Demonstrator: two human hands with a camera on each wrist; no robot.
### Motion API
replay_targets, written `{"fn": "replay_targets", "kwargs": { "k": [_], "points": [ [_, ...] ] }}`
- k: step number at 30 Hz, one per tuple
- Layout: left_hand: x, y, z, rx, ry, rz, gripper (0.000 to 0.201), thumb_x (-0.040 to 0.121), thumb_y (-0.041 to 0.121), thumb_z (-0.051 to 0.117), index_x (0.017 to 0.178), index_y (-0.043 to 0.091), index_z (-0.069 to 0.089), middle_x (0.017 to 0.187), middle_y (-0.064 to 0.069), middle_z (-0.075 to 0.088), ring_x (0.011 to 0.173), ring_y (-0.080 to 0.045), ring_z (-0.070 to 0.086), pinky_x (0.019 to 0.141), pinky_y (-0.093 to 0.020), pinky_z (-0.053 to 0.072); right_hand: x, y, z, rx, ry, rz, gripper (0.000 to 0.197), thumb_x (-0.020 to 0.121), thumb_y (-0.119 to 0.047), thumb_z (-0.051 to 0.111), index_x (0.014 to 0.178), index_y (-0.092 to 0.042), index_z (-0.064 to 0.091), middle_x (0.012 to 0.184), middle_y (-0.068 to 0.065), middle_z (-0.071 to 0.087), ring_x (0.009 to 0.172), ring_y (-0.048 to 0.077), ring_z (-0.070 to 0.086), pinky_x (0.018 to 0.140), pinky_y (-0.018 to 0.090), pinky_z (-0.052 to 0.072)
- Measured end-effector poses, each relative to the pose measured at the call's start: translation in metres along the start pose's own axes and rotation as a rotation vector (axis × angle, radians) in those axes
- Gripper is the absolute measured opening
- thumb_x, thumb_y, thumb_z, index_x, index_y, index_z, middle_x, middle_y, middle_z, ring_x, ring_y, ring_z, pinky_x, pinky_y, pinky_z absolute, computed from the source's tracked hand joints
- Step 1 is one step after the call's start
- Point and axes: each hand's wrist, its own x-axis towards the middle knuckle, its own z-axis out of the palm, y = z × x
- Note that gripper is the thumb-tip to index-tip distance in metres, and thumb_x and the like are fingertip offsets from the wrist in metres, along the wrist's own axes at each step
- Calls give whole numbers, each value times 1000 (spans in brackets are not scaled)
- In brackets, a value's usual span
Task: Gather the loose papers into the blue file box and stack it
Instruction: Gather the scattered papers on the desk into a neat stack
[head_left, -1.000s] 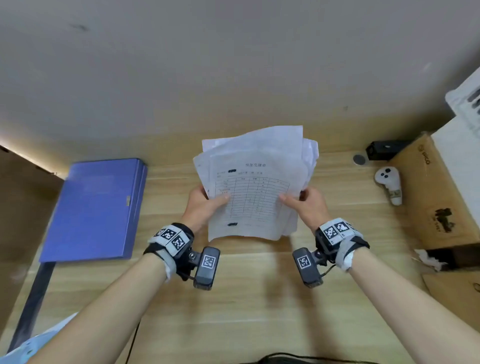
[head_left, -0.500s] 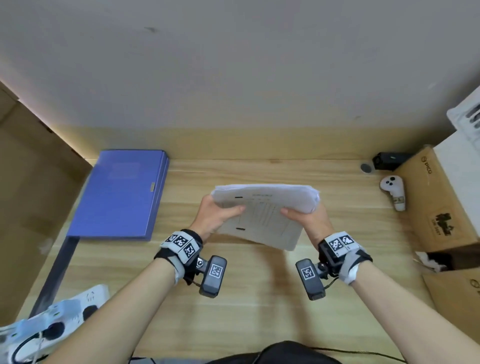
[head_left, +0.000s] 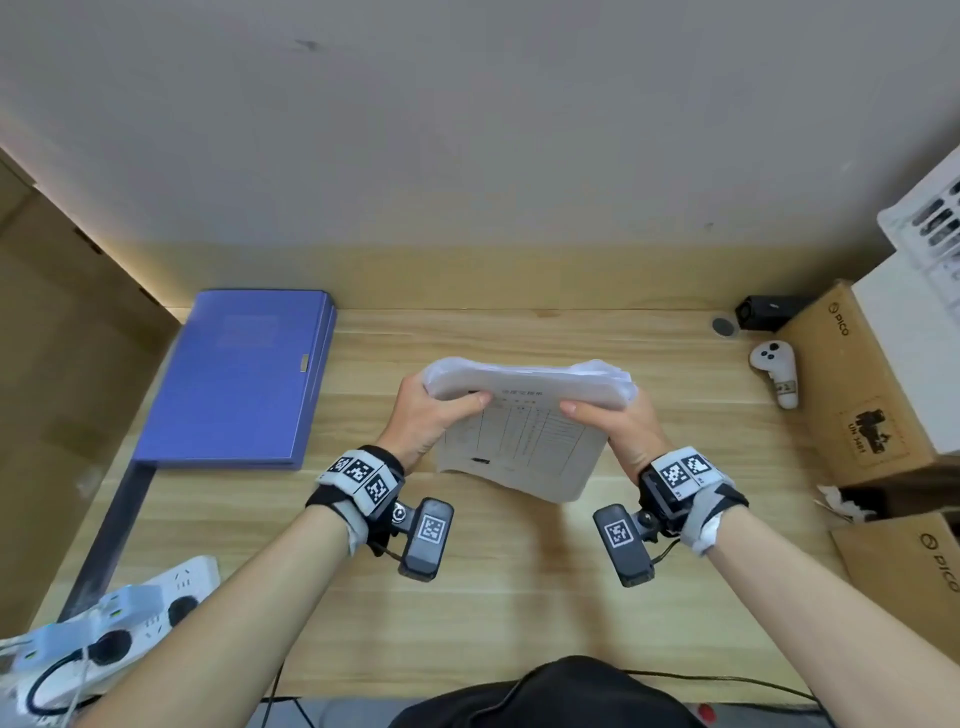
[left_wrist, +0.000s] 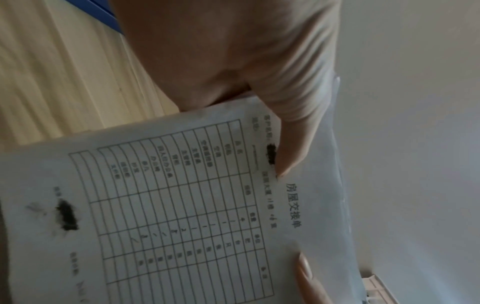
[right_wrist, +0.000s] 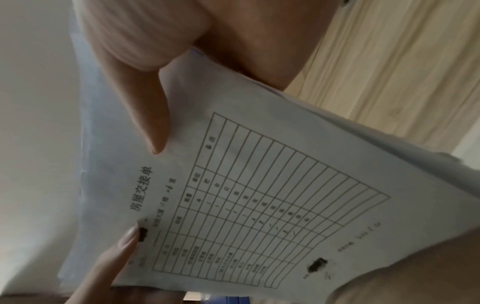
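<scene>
A stack of white papers (head_left: 524, 431) with a printed table on the front sheet is held above the middle of the wooden desk (head_left: 519, 597). My left hand (head_left: 426, 415) grips its left side and my right hand (head_left: 618, 421) grips its right side, thumbs on the front sheet. The top edge of the stack leans away from me. Both wrist views show the table sheet (left_wrist: 182, 205) (right_wrist: 259, 205) with a thumb pressed on it. The blue file box (head_left: 244, 374) lies flat and closed at the desk's back left, apart from both hands.
Cardboard boxes (head_left: 862, 384) stand along the right edge, with a white controller (head_left: 776, 371) and a small black device (head_left: 769, 312) beside them. A white power strip (head_left: 104, 623) with cables sits at the front left. A brown panel (head_left: 62, 364) flanks the left side.
The paper stack has tipped from upright and fanned out to leaning away, with its sheets squared together. Both hands have kept their hold. The head view has tilted down.
</scene>
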Motion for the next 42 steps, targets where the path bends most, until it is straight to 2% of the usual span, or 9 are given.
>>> {"fn": "replay_targets", "kwargs": {
  "k": [4, 7, 11, 14, 22, 27, 30, 33, 42],
  "points": [
    [-9, -23, 1, 25, -22, -102, 31, 77, 2, 79, 99, 20, 68, 95, 6, 73, 85, 2, 70, 72, -15, 53, -5, 26, -6, -59, 49, 48, 41, 66, -14, 86, 102, -23, 71, 98, -6, 74, 92, 12, 68, 76, 26, 50],
    [-12, -41, 5, 42, -23, -140, 39, 73, 9, 85, 108, 7, 69, 101, -4, 76, 95, -12, 72, 79, -23, 55, -8, 40, -7, -122, 21, 64, 32, 66, -4, 85, 84, -28, 73, 85, -15, 69, 79, 2, 65, 68, 20, 49],
    [-9, -40, 13, 43, -3, -151, 34, 76, 3, 81, 106, 14, 71, 102, 2, 75, 94, -7, 72, 81, -21, 57, -2, 48, -10, -78, 103, 74, 37, 66, -1, 86, 93, -20, 69, 95, -2, 73, 86, 8, 69, 72, 22, 55],
    [6, -38, 21, 22, 16, -249, 27, 79, 12, 80, 105, 10, 73, 103, -2, 77, 91, -12, 75, 78, -27, 61, 9, 46, -19, -98, 153, 196, 25, 66, -11, 88, 85, -13, 72, 82, -4, 74, 71, 4, 71, 59, 15, 53],
    [57, -91, 69, 215, -52, -565, 29, 87, 6, 70, 115, 1, 68, 112, -6, 71, 80, -5, 67, 56, -9, 52, 49, 88, -85, -201, 225, 458, 34, 68, -21, 87, 93, -6, 71, 87, 2, 72, 76, 12, 66, 62, 22, 52],
    [86, -127, 105, 263, -30, -687, 23, 86, 2, 69, 109, 0, 70, 113, -14, 73, 90, -23, 72, 72, -28, 60, 76, 127, -122, -289, 282, 569, 34, 71, -20, 85, 97, -4, 71, 94, 7, 72, 84, 24, 68, 70, 30, 55],
    [103, -140, 126, 268, -11, -722, 21, 86, 2, 69, 106, 0, 71, 109, -15, 74, 93, -26, 73, 79, -38, 61, 89, 142, -143, -370, 297, 577, 16, 74, -17, 81, 85, -11, 70, 84, 2, 71, 72, 18, 65, 57, 24, 50],
    [115, -145, 147, 304, -5, -730, 17, 85, 2, 68, 102, 0, 72, 105, -14, 75, 92, -27, 74, 81, -42, 61, 94, 149, -161, -451, 317, 553, 14, 76, -17, 76, 73, -21, 64, 71, -7, 64, 63, 13, 59, 50, 21, 41],
    [119, -155, 165, 488, -13, -669, 10, 78, 9, 72, 78, 18, 69, 89, -7, 77, 83, -27, 74, 79, -46, 61, 95, 161, -181, -759, 316, 523, 20, 75, -29, 69, 86, -16, 58, 82, 1, 65, 71, 23, 61, 55, 27, 43]
  ]
}}
